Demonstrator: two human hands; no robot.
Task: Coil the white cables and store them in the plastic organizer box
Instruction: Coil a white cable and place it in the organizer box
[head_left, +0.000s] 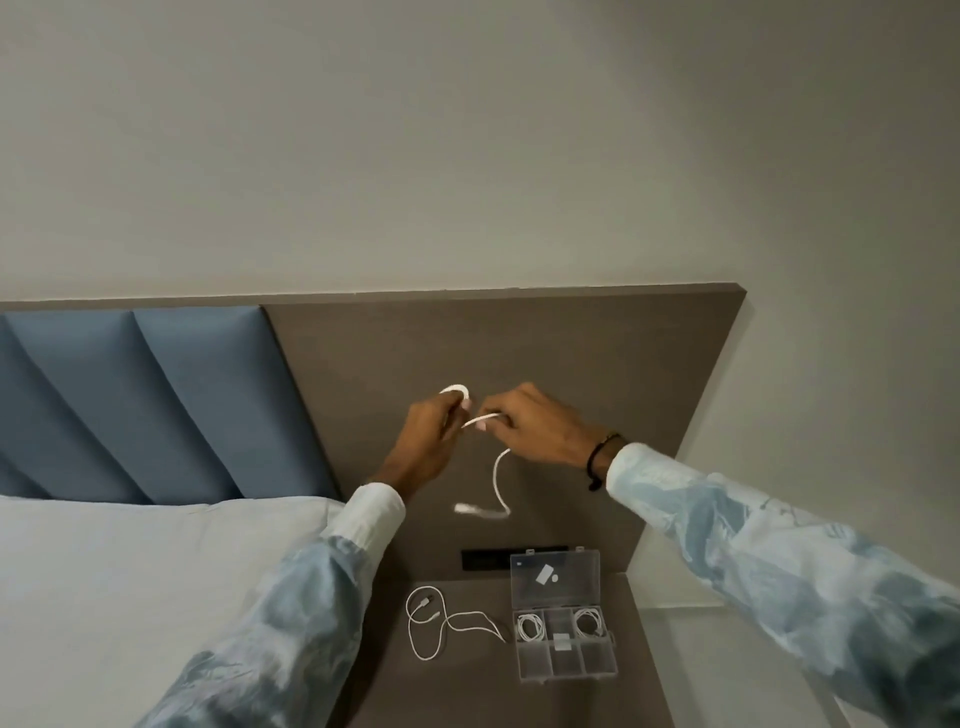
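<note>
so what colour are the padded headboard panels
Blue padded headboard panels, clearest in the head view.

You have four white cables in view. One cable (496, 470) hangs between your two hands, the left hand (426, 441) and the right hand (535, 423), both closed on it. One loose cable (441, 621) lies uncoiled on the nightstand top (467, 691). Two coiled cables sit in the organizer box (563, 647): one coil (529, 626) in the rear left compartment and one coil (588, 622) in the rear right compartment. You have one organizer box, with one open lid (555, 577). The box shows six compartments, in two rows of three. One black bracelet (600, 457) is on your right wrist.
</note>
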